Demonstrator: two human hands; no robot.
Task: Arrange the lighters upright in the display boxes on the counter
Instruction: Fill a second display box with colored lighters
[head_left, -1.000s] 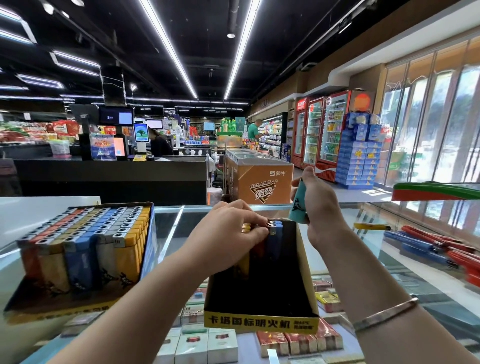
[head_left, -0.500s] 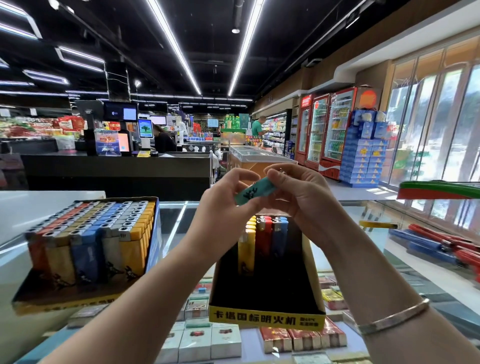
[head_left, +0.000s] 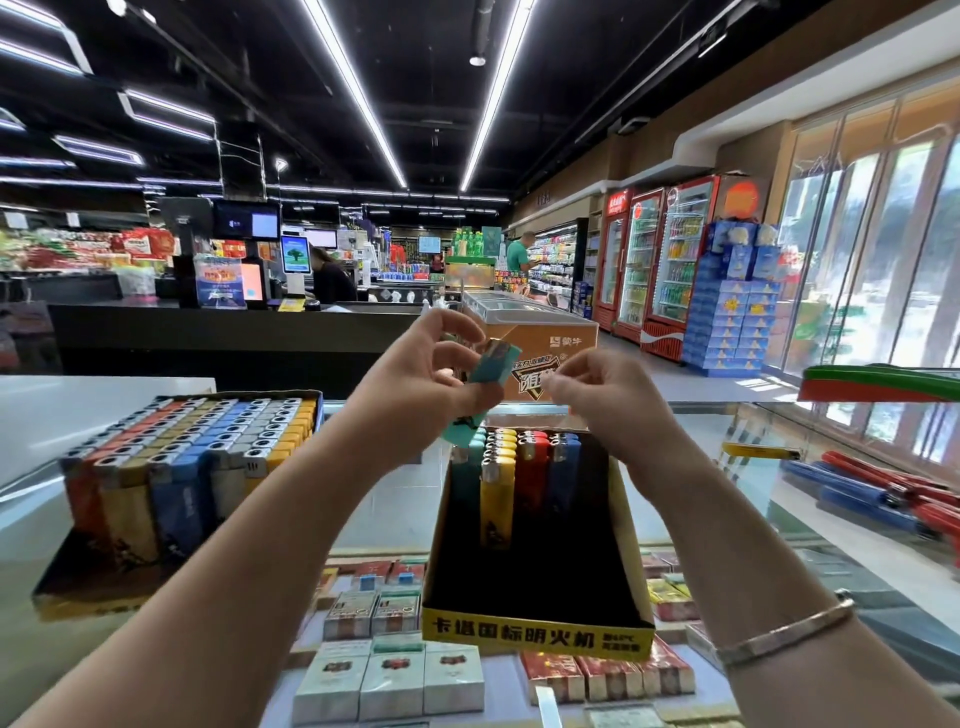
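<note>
A teal lighter (head_left: 491, 371) is pinched, tilted, in the left hand (head_left: 415, 384) above the far end of the part-filled display box (head_left: 535, 631), the right hand (head_left: 605, 395) loosely curled and empty beside it; a careless insertion could topple the standing row.

Bright ceiling strips, warped edges

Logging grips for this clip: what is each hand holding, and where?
Left hand pinches the teal lighter around its lower body; right hand holds nothing.
</note>
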